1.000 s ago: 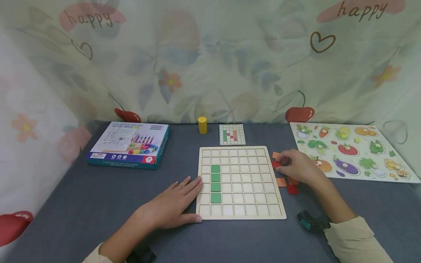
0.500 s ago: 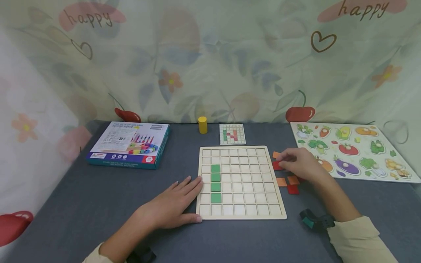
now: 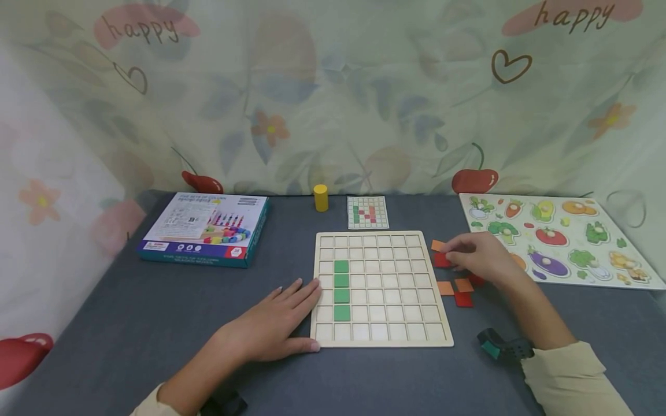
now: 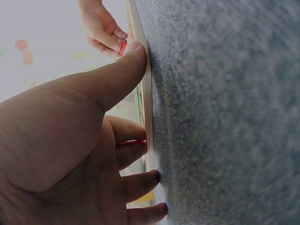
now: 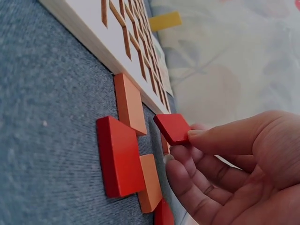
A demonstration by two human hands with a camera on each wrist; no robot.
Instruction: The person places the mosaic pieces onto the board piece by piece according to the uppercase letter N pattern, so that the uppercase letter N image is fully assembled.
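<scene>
My right hand (image 3: 481, 257) pinches a red square tile (image 5: 173, 128) between thumb and fingers, just off the right side of the wooden grid board (image 3: 385, 332). In the right wrist view this tile is raised above other tiles: an orange tile (image 5: 130, 105), a red tile (image 5: 119, 157) and another orange tile (image 5: 150, 183). My left hand (image 3: 276, 323) lies with fingers spread at the board's left edge, the thumb by its lower left corner. Green tiles (image 3: 341, 281) fill several cells in one column of the board.
Behind the board lies a small pattern card (image 3: 367, 212), with a yellow cylinder (image 3: 320, 198) to its left. A boxed set (image 3: 203, 230) sits at the left. On the right, a vegetable picture board (image 3: 567, 240) reaches close behind my right hand.
My right hand has shifted slightly right, uncovering more of the orange and red tiles below it. The red tile in its fingers has come into clearer view. My left hand stays in place.
</scene>
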